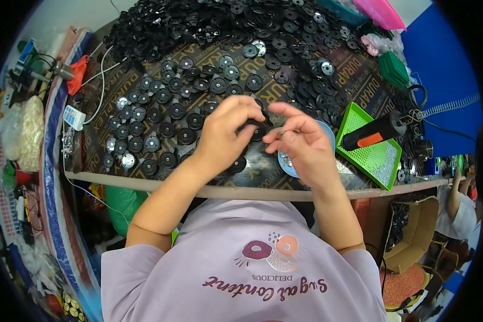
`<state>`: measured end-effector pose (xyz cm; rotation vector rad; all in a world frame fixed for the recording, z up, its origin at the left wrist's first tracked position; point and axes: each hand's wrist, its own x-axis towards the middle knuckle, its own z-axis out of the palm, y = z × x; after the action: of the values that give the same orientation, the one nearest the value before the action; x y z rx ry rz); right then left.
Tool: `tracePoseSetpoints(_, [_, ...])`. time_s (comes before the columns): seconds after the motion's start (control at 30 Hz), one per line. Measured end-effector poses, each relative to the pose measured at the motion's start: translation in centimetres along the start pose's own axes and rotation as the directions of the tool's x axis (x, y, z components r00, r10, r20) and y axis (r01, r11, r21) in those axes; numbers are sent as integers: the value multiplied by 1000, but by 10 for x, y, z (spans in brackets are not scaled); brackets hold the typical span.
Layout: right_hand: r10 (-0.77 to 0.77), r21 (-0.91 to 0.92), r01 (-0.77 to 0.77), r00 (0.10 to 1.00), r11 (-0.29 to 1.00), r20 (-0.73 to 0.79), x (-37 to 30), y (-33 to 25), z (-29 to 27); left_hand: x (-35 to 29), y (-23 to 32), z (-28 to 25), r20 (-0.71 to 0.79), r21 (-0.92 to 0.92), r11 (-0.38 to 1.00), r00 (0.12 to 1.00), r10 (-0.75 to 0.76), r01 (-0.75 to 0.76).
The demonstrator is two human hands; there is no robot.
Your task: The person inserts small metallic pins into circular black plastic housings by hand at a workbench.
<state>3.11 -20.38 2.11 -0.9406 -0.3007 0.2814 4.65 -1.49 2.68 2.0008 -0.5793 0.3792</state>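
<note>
My left hand (pixel 228 131) is curled over the work table, fingers closed at the edge of a black round disc part (pixel 258 133). Its fingertips are partly hidden by the disc and its shadow. Just to the right, my right hand (pixel 306 147) has its thumb and fingers pinched together, the index finger raised. Something small seems to be between those fingertips, too tiny to name. Under the right hand sits a light blue dish (pixel 287 165) with small bits in it. Many similar black discs (pixel 186 136) with metal centres lie in loose rows left of my hands.
A big heap of black parts (pixel 198 29) fills the table's far side. At the right, a black and orange power screwdriver (pixel 370 138) on a coiled cord lies across a bright green tray (pixel 383 174) of small pieces. A dark green basket (pixel 393 70) stands behind it.
</note>
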Motion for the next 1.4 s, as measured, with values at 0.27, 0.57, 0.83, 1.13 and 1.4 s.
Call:
tracePoseSetpoints(0.27, [-181, -377, 200, 980, 904, 85, -23, 0, -3, -22, -1, -13, 382, -862, 216, 868, -318, 458])
tracePoseSetpoints(0.57, [-162, -769, 352, 935, 533, 315, -10, -9, -5, -20, 13, -15, 573, -682, 244, 711, -407, 689])
tracePoseSetpoints(0.83, [-62, -602, -32, 989, 798, -135, -2, 15, 5, -27, 5, 0, 461, -740, 235, 730, -505, 630])
tracePoseSetpoints(1.13, [1, -514, -130, 970, 848, -243, 3, 22, 13, -34, 8, 3, 385, -703, 398, 786, -483, 589])
tracePoseSetpoints(1.4, [120, -198, -176, 957, 964, -266, 8, 33, 7, -42, 9, 5, 303, -651, 513, 811, -501, 560])
